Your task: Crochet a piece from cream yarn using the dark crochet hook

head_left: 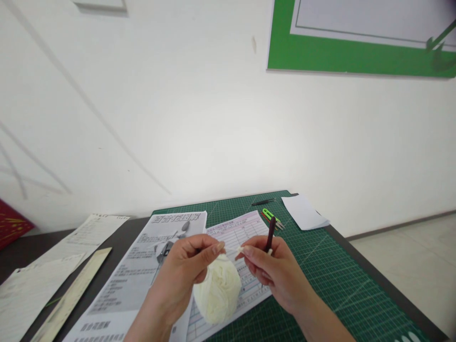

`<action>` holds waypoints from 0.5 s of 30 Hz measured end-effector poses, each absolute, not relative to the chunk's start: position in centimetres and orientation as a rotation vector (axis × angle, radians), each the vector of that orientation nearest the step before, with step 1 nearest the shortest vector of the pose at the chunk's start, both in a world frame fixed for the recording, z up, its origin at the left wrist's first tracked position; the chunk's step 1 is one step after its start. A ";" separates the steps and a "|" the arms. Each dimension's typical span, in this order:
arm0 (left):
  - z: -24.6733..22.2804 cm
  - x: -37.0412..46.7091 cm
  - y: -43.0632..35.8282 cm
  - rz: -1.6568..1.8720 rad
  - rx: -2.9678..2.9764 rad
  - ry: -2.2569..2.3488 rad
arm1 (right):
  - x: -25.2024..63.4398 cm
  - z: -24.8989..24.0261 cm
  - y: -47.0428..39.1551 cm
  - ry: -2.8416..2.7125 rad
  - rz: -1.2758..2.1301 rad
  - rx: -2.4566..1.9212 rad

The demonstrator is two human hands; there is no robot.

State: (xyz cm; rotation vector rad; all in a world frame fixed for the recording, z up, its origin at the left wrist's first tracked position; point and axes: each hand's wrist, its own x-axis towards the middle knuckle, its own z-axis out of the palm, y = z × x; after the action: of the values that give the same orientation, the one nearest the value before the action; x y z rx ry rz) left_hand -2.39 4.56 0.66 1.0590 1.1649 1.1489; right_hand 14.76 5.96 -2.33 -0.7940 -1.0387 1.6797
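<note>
My left hand (194, 261) is closed in a pinch, thumb against fingertips, on a strand of cream yarn (231, 249). The strand stretches across a short gap to my right hand (269, 266), whose thumb and forefinger pinch a small bit of the same yarn. A crochet hook (271, 233) with a dark brown handle is tucked in my right hand, its handle pointing up; its hook end is mostly hidden by the fingers. Just below and between both hands sits a ball of cream yarn (218, 292), resting on printed sheets and partly covered by my left hand.
A green cutting mat (320, 266) lies under a printed form (245, 223) and a grey pattern sheet (124, 266). Green thread snips (270, 214), a dark pen-like tool (263, 202) and white paper (305, 212) lie behind. At left are a ruler (76, 289) and handwritten sheets (67, 247).
</note>
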 end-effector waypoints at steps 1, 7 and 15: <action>0.6 -2.3 4.6 1.168 1.040 1.158 | 14.7 -2.3 5.9 -1.030 1.673 -0.789; 0.5 -2.2 4.6 1.301 0.938 1.120 | 14.7 -2.8 5.6 -1.014 1.689 -0.730; 0.7 -3.1 5.1 1.483 0.857 1.150 | 14.9 -3.3 5.4 -1.079 1.667 -0.682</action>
State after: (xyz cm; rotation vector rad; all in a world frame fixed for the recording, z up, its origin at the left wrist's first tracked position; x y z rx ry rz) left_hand -3.05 5.08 0.69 0.8574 1.1499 1.4834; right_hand 14.91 5.39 -3.35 -0.6823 -1.0787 1.6666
